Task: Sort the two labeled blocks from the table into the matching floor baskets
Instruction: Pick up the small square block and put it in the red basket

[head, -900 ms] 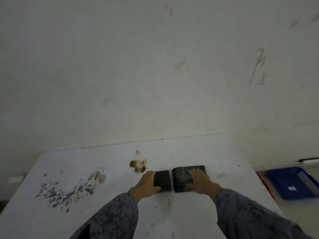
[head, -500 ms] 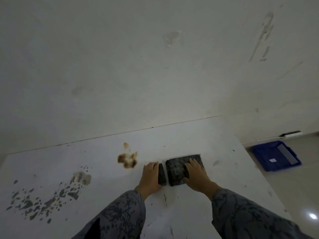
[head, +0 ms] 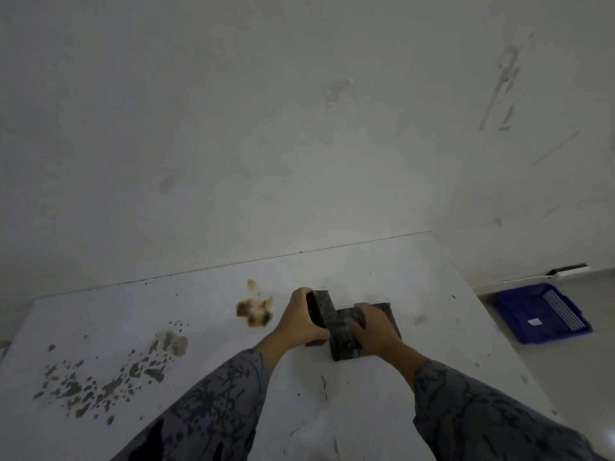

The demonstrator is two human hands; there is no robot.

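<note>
And up comes the left block! A moment ago both hands lay flat on top of the two dark blocks, which sat side by side on the white table. Now the left hand has wrapped round its block and tipped it up on edge, thumb at the near end and fingers curled over the far end, so the slab stands tilted against its neighbour. The right hand has changed too: the fingers are hooked over the far edge of the right block, palm pressed on top, and the near edge looks to be just lifting, though in this dim light I can't swear it has left the surface.

So the flat resting is over and the pick-up has begun, one block per hand. Neither is off the table and away yet, so the sorting proper is all still ahead.

One blue basket sits on the floor past the right end of the table, with a small white label inside that is too small to read. The other basket is out of sight, and the blocks' labels are not visible either.
</note>
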